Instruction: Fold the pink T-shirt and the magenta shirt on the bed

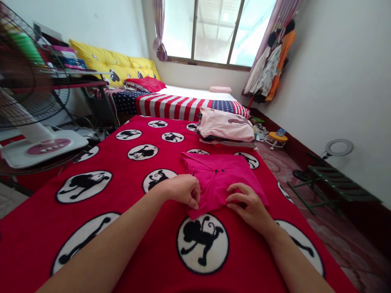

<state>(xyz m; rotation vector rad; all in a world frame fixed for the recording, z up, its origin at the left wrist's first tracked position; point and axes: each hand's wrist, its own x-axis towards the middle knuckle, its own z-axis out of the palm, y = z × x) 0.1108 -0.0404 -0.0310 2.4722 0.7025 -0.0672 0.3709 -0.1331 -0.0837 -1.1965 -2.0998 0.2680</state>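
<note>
A bright pink shirt (220,181) with two dark buttons lies folded on a red blanket (122,221) printed with black monkeys in white ovals. At the shirt's near left corner, my left hand (185,190) is closed, thumb and fingers pinching the cloth. My right hand (249,205) rests over the near right part of the shirt. Its fingers are curved and apart, with the tips touching or just above the fabric. Beyond the shirt sits a stack of folded clothes (227,126), a pale pink top uppermost.
A fan (39,146) stands at the left beside a cluttered desk (76,79). Behind is a bed (183,103) with a striped, starred cover. On the right floor are a green folding stool (339,185), a ring light (339,147) and a small yellow stool (277,137).
</note>
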